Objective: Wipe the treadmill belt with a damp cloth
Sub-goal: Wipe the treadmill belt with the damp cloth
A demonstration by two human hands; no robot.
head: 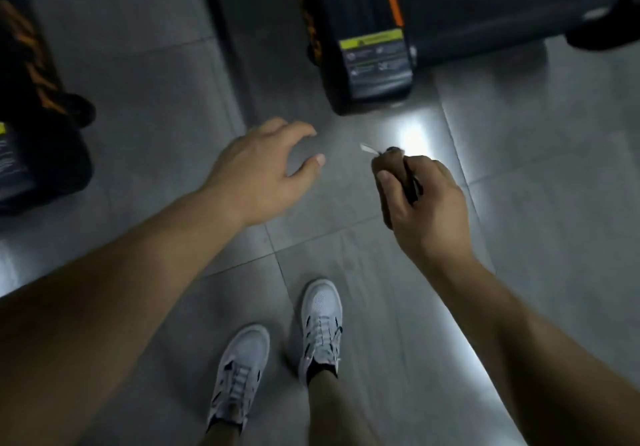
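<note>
A black treadmill (377,65) with an orange stripe and a yellow warning label stands ahead of me, its rear end close to my hands; its dark belt (485,2) runs off the top edge. My right hand (422,203) grips a small bunched brown cloth (394,175) with a white tag sticking out, held in the air just short of the treadmill's end. To the left of the cloth my left hand (263,172) hovers with relaxed fingers, holding nothing.
Grey floor tiles (166,106) with a bright light reflection lie around me. A second black and orange machine (34,127) stands at the left edge. My two white sneakers (277,352) are on the floor below my hands.
</note>
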